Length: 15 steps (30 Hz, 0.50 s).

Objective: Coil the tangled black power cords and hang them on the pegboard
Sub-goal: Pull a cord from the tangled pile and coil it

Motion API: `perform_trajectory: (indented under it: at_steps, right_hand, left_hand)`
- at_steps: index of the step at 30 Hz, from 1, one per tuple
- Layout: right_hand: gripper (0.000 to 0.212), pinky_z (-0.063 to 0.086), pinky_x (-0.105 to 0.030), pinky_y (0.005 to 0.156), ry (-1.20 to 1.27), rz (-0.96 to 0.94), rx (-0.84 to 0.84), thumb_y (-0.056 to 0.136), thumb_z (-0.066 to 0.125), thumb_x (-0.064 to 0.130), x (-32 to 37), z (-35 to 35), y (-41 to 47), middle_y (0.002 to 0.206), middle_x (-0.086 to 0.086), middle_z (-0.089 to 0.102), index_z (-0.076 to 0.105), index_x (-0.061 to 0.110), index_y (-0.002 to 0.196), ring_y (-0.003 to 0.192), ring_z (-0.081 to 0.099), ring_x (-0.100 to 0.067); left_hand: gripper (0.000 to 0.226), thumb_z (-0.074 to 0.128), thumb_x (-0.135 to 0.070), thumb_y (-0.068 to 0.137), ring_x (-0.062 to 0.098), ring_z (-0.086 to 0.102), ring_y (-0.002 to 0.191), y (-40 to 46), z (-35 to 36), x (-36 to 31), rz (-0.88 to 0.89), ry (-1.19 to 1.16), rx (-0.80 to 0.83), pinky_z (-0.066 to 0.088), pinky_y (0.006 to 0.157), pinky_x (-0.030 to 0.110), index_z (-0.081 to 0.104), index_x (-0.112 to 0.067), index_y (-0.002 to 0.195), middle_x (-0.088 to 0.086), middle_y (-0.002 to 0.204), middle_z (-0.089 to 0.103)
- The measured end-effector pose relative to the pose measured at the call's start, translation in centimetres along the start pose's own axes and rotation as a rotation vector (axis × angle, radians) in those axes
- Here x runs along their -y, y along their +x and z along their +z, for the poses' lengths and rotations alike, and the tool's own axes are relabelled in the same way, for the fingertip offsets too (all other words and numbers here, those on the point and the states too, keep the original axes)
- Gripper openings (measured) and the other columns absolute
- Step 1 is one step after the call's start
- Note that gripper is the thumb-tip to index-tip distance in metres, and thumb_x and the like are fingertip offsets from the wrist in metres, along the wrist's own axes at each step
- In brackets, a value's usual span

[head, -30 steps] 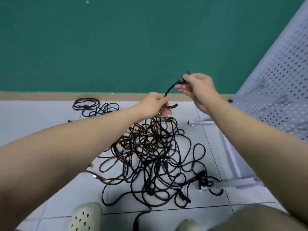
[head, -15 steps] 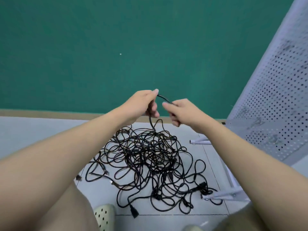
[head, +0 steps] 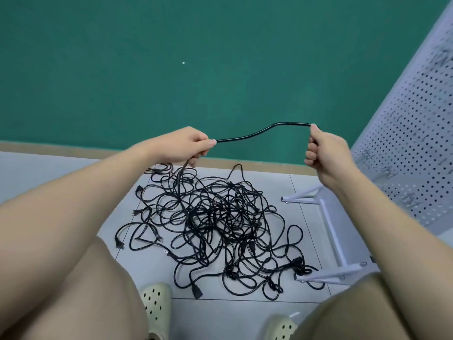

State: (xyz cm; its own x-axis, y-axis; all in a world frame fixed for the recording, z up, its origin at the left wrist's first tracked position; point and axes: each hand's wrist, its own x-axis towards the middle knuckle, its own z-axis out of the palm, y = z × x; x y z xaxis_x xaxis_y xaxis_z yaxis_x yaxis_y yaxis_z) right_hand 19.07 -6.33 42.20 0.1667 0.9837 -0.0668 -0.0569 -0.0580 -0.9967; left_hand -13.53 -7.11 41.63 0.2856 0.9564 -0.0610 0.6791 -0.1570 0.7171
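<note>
Above the pile (head: 215, 224) on the floor (head: 306, 229), both hands hold one cord (head: 259, 132) stretched between them: left hand (head: 181, 148) pinching it, right hand (head: 323, 153) fingers curled round it. Pegboard (head: 404, 155) stands right.

Grey tiled floor (head: 73, 168) carries the tangled black cords (head: 215, 224) and the pegboard's white feet (head: 331, 231)

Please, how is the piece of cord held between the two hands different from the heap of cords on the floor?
The held cord is one single strand stretched in the air between the left hand and the right hand; the cord pile is many strands looped over each other. The held cord is nearly straight, with a gentle wave; the pile lies tangled on the floor tiles. Both are black.
</note>
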Motion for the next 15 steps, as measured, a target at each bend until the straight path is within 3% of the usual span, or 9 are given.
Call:
perform_trajectory:
  at_steps: [3, 6, 10, 15]
  right_hand:
    - [0.031, 0.029, -0.023, 0.046, 0.029, 0.041, 0.129, 0.108, 0.05, 0.037, -0.1, 1.1, 0.5, 0.054, 0.007, 0.034, 0.049, 0.018, 0.083, 0.045, 0.03, -0.011]
    - [0.036, 0.034, -0.025, 0.048, 0.146, 0.156, 0.285, 0.11, 0.041, 0.04, -0.9, 2.2, 0.9, 0.059, 0.003, 0.04, 0.057, 0.013, 0.093, 0.05, 0.034, -0.014]
    - [0.036, 0.042, -0.03, 0.062, 0.235, 0.202, 0.345, 0.111, 0.039, 0.033, -1.8, 3.7, 1.5, 0.067, -0.004, 0.05, 0.063, 0.006, 0.104, 0.059, 0.047, -0.019]
    - [0.022, 0.051, -0.035, 0.066, 0.293, 0.2, 0.329, 0.101, 0.051, 0.012, -1.5, 5.2, 1.7, 0.065, -0.01, 0.047, 0.064, 0.0, 0.113, 0.059, 0.05, -0.027]
  left_hand:
    - [0.042, 0.045, -0.045, 0.107, 0.019, 0.04, 0.058, 1.2, 0.0, 1.2, -0.036, 0.087, -0.106, 0.038, 0.062, 0.032, 0.051, -0.017, 0.076, 0.003, 0.069, 0.041]
    - [0.041, 0.046, -0.039, 0.108, 0.018, 0.03, 0.054, 2.4, -0.3, 0.4, -0.027, -0.129, -0.207, 0.029, 0.054, 0.028, 0.054, -0.014, 0.076, 0.008, 0.068, 0.037]
    - [0.039, 0.042, -0.034, 0.111, 0.015, 0.021, 0.051, 3.0, 0.0, -1.8, 0.05, -0.368, -0.128, 0.023, 0.051, 0.027, 0.05, -0.013, 0.079, -0.007, 0.058, 0.028]
    - [0.039, 0.039, -0.035, 0.112, 0.016, 0.02, 0.051, 2.9, 0.5, -4.7, 0.158, -0.455, -0.064, 0.022, 0.05, 0.026, 0.051, -0.013, 0.082, -0.006, 0.058, 0.023]
